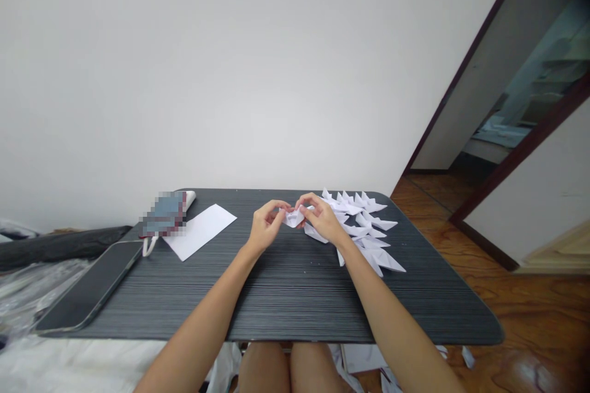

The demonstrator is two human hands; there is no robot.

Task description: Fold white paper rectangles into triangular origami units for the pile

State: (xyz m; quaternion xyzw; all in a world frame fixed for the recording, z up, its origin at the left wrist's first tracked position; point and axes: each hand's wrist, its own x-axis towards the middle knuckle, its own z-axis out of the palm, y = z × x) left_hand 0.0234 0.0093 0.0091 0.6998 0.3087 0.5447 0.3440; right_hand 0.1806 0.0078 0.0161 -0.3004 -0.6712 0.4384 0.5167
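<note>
Above the middle of the dark table, a small folded white paper (pixel 294 217) is pinched between both hands. My left hand (pixel 268 221) grips its left side with thumb and fingers. On the other side, my right hand (pixel 319 216) holds the right edge, thumb in front. The piece looks partly folded, and its back is hidden by fingers. Just right of my right hand lies a cluster of several folded white paper boats (pixel 369 236) with pointed ends, partly covered by my right hand and forearm.
The dark wood-grain table (pixel 295 313) stands against a white wall. Left on it are a white paper sheet (pixel 203 232), a blurred item (pixel 166 212) with a white loop, and a phone (pixel 92 285) at the edge. Paper scraps (pixel 468 357) lie on the floor.
</note>
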